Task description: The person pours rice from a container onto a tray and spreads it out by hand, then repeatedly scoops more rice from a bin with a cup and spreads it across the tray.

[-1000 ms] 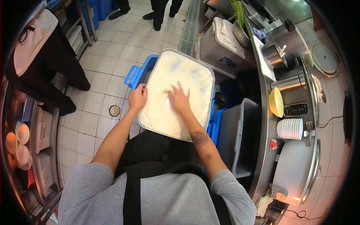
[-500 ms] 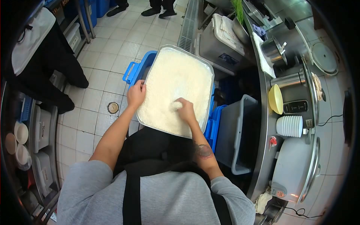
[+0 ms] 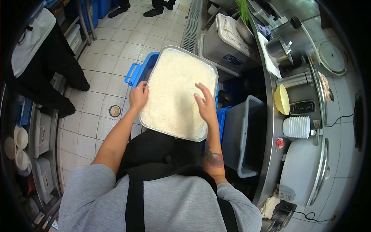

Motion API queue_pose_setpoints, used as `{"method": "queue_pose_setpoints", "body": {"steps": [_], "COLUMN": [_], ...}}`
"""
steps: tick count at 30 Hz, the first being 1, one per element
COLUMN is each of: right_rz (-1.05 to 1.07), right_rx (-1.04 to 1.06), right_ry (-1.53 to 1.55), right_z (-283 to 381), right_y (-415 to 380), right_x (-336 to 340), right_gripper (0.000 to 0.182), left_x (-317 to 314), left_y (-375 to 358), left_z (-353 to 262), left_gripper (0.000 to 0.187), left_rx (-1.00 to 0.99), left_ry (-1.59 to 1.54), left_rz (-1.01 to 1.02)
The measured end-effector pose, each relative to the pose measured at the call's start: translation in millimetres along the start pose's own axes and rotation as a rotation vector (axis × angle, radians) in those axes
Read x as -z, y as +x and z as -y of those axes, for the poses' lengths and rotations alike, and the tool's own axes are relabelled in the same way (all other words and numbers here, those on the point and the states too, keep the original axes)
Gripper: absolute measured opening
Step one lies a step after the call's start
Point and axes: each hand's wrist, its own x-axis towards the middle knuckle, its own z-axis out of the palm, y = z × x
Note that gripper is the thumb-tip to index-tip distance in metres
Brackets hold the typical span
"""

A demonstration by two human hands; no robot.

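A large rectangular metal tray (image 3: 154,65) full of white rice (image 3: 177,87) rests on a blue crate (image 3: 136,72) in front of me. My left hand (image 3: 138,96) grips the tray's left rim. My right hand (image 3: 206,103) lies flat with spread fingers on the rice near the tray's right edge, holding nothing.
A grey tub (image 3: 244,135) stands to the right of the tray. The steel counter on the right carries a rice cooker (image 3: 303,170), stacked white bowls (image 3: 296,127), a yellow bowl (image 3: 281,99) and a pot (image 3: 279,47). Other people stand at the left and far end of the tiled floor (image 3: 112,38).
My right hand has swept from the middle of the rice toward me and then to the right edge, opening flat. My left hand has stayed on the rim.
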Motion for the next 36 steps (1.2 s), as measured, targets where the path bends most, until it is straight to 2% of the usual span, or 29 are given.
{"method": "queue_pose_setpoints", "body": {"steps": [4,6,7,9,11,14,16,17,19,20,22,23,25,26,28,29,31,32,33,35,36], "right_rz": [0.053,0.252,0.251,0.459,0.447,0.582,0.371,0.374,-0.001,-0.002,-0.288,-0.296,-0.056,-0.056,0.168,0.171,0.145,0.023,0.024,-0.058,-0.018], "right_rx": [0.065,0.042,0.038,0.224,0.289,0.327,0.36,0.367,0.125,0.126,-0.021,-0.028,0.163,0.16,0.243,0.241,0.168,0.148,0.151,-0.085,-0.196], "right_ry": [-0.242,-0.402,-0.402,-0.579,-0.581,-0.594,-0.668,-0.665,-0.609,-0.605,-0.612,-0.615,-0.431,-0.433,-0.308,-0.31,-0.356,-0.345,-0.348,-0.199,-0.2], "right_z": [-17.5,-27.4,-32.4,-38.5,-47.9,-70.5,-96.7,-100.1,-101.2,-100.2,-94.7,-90.8,-79.6,-71.1,-56.8,-62.6,-81.3,-83.6,-86.1,-89.2,-66.2], "right_y": [-37.6,-58.8,-66.1,-76.6,-71.8,-40.0,-17.6,-6.1,9.3,8.8,5.0,-1.3,-22.1,-28.1,-37.9,-38.3,-34.9,-33.4,-31.2,-26.0,-22.8], "right_x": [-16.2,-30.8,-37.1,-46.2,-47.0,-44.0,-50.4,-55.2,-69.2,-80.9,-109.3,-115.8,-119.8,-113.5,-96.2,-89.5,-76.7,-72.5,-67.3,-57.6,-47.5], "right_gripper": [0.045,0.05,0.05,0.051,0.05,0.048,0.046,0.046,0.042,0.042,0.04,0.04,0.037,0.037,0.034,0.034,0.037,0.035,0.035,0.034,0.034], "left_x": [-1.1,-1.2,-1.7,-3.1,-3.1,-1.5,-0.8,-0.4,0.8,0.6,0.7,0.0,-2.4,-1.9,-0.8,-1.1,-2.1,-2.2,-2.3,-2.1,-1.3], "left_y": [0.4,0.3,0.9,0.4,0.0,0.9,0.4,0.5,1.2,1.0,0.7,0.5,0.8,1.2,-0.1,0.5,0.7,0.9,1.0,1.4,1.5], "left_z": [1.5,1.7,2.4,3.4,2.9,1.9,0.5,0.4,0.8,0.6,-0.1,-0.4,-1.1,-0.9,1.7,2.2,2.7,2.8,2.8,2.6,2.1], "left_gripper": [0.022,0.022,0.022,0.022,0.022,0.022,0.021,0.022,0.022,0.022,0.023,0.022,0.022,0.022,0.022,0.022,0.022,0.022,0.022,0.021,0.021], "left_rx": [-0.003,-0.013,-0.015,-0.011,-0.017,-0.012,-0.002,0.004,0.01,0.004,-0.012,-0.004,0.003,0.004,0.013,-0.006,-0.026,-0.025,-0.025,-0.02,-0.016], "left_ry": [0.007,0.005,0.005,0.001,0.004,0.003,0.0,-0.004,-0.003,0.001,0.008,0.007,0.002,0.004,0.007,0.007,0.002,0.008,0.013,0.01,0.009], "left_rz": [0.005,-0.002,0.002,-0.008,-0.008,-0.012,-0.009,0.008,0.021,0.017,0.022,0.007,-0.001,-0.001,0.002,-0.004,-0.012,-0.013,-0.015,-0.011,-0.003]}}
